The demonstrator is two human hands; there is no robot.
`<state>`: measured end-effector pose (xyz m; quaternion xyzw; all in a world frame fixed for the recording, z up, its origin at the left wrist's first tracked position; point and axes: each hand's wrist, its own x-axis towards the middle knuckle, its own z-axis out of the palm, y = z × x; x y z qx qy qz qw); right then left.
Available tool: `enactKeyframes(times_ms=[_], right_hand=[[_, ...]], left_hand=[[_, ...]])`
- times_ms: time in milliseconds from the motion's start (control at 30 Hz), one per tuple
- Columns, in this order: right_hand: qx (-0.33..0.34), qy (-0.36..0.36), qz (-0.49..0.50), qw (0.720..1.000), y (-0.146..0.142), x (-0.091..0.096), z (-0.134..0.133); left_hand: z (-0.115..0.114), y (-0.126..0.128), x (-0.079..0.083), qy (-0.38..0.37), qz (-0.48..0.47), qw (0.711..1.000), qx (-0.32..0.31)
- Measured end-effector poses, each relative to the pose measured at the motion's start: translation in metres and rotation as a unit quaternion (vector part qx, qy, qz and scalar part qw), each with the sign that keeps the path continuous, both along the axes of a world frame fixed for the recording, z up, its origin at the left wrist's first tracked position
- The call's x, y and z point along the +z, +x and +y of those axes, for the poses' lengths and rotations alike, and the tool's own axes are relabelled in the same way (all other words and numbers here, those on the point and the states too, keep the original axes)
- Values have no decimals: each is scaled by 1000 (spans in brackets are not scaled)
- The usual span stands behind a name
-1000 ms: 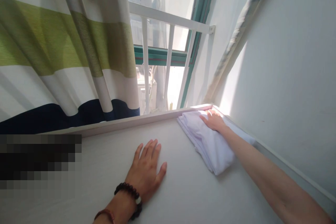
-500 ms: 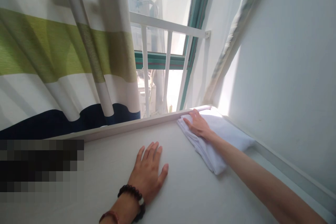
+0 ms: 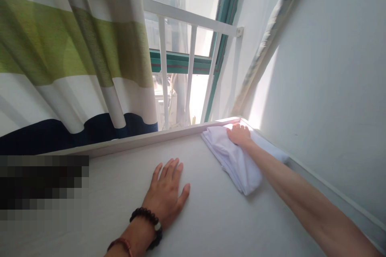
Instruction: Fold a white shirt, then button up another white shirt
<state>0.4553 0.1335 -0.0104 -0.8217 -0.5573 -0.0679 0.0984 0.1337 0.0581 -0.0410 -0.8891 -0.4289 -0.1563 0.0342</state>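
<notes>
A folded white cloth lies in the far right corner of a white mattress, against the bed's rim. My right hand rests flat on the cloth's far end, fingers together and stretched toward the corner, pressing down. My left hand lies flat on the bare mattress with fingers spread; a dark bead bracelet and a thin red band circle its wrist. The two hands are well apart.
A white bed rim runs along the far edge, a white wall on the right. Behind the rim hang a striped green, white and navy curtain and a window with white bars. A blurred dark patch is at left.
My right hand slid on the cloth, first toward the left edge, then back toward the corner. My left hand stayed flat in place.
</notes>
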Motion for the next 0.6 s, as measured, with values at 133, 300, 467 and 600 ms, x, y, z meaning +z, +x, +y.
enactKeyframes(times_ms=[133, 300, 467, 600], right_hand=[[67, -15, 7, 998, -51, -12, -27], [79, -55, 35, 995, -73, -15, -36], [102, -38, 23, 994, -72, -4, -70], [158, -26, -1, 987, -83, -18, -104]], left_hand=[[-1, 1, 1, -9, 6, 1000, 0], [-1, 1, 2, -16, 0, 1000, 1], [-2, 1, 3, -28, -16, 999, -2], [-5, 2, 4, -37, -29, 999, 1]])
